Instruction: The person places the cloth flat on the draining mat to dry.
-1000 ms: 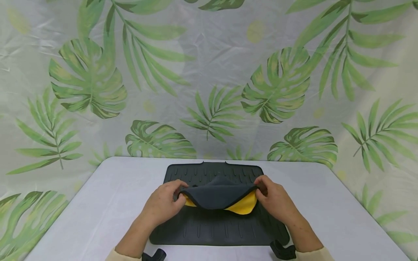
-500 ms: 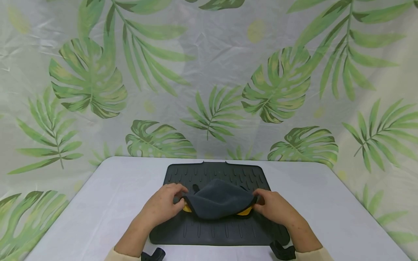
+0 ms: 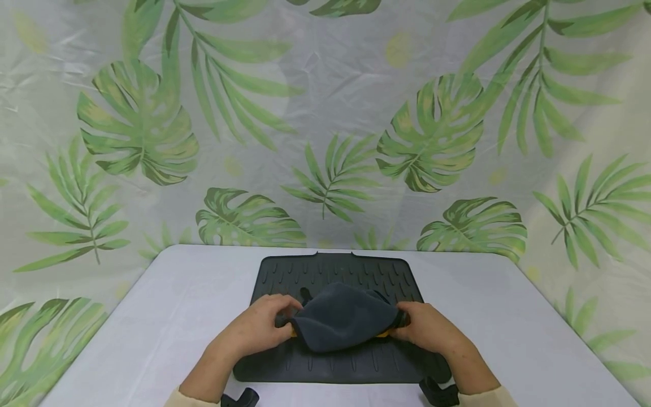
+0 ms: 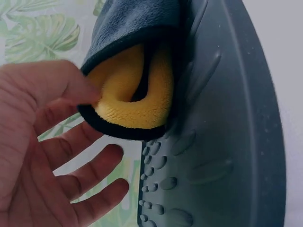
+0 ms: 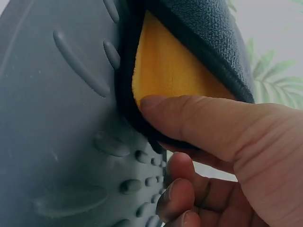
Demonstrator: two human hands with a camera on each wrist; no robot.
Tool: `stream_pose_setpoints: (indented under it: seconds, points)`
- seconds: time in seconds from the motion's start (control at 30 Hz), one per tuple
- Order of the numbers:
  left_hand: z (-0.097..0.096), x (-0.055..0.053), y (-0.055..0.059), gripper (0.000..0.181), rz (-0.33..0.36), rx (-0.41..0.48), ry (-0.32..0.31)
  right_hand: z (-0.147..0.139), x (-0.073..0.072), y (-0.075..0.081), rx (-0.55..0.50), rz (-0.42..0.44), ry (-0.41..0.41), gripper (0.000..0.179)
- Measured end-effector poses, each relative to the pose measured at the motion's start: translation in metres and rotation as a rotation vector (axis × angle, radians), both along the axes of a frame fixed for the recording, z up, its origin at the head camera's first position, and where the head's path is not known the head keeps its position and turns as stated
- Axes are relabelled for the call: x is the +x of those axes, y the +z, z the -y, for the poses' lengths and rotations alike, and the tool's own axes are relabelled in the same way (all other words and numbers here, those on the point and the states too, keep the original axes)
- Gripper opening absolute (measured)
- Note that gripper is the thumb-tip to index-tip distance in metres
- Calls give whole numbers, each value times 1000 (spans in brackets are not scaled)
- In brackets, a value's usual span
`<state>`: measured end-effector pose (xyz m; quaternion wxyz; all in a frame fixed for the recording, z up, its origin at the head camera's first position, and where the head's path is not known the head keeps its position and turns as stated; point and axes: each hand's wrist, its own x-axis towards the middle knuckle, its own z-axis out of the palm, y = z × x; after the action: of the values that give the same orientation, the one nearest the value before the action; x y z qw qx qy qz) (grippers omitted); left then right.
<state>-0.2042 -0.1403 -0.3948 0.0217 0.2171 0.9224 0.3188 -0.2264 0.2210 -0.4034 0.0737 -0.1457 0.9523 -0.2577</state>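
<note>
A microfibre cloth [image 3: 343, 317], dark grey on one side and yellow on the other with black edging, is folded over itself above a black ribbed rubber mat [image 3: 338, 370]. My left hand [image 3: 260, 321] pinches the cloth's left edge; in the left wrist view the thumb meets the yellow lining [image 4: 135, 111] and the other fingers spread apart below. At the opposite end, my right hand [image 3: 429, 329] pinches the edge, its thumb [image 5: 184, 113] laid on the yellow side and its fingers curled beneath. The grey side faces up, hiding most of the yellow.
The mat has a raised rim and lies on a white table [image 3: 168, 316]. A leaf-printed curtain [image 3: 330, 113] hangs behind the table's far edge. Black wrist mounts [image 3: 439, 391] show by both sleeves at the bottom of the head view.
The cloth's grey face has come down and toward me over the mat, covering the yellow that showed at the front. Both hands have lowered slightly, still pinching its ends.
</note>
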Motion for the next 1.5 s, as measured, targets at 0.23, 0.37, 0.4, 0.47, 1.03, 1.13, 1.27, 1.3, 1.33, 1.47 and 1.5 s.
stream_pose_setpoints:
  seconds: [0.23,0.37,0.4,0.47,1.03,1.13,1.27,1.3,1.33,1.47,1.5]
  points:
    - [-2,-1,-2,37,5,-19,-46,3,0,-3,18,1,-13,32]
    - [-7,1,-4,42,-44,-47,-76,4,0,-6,26,-27,6,29]
    - [-8,2,-4,44,-57,-56,-82,4,0,-6,27,-34,10,28]
    - [-10,4,-4,46,-85,-72,-98,5,0,-6,31,-44,20,27]
    - [-8,2,-2,23,-125,58,-27,-4,-1,8,45,-115,-29,20]
    - [-7,2,-1,23,-104,78,7,-8,-1,10,44,-142,-45,18]
    - [-6,2,0,23,-109,109,54,-11,-1,13,23,-152,-63,17]
    - [-6,2,0,24,-120,118,65,-12,-1,14,16,-153,-69,17]
    - [-6,1,0,24,-133,124,74,-12,0,15,9,-153,-72,17]
    - [-3,1,1,25,-178,143,102,-14,1,19,-10,-164,-86,16]
    - [-3,1,1,26,-182,148,104,-14,2,19,-15,-165,-90,16]
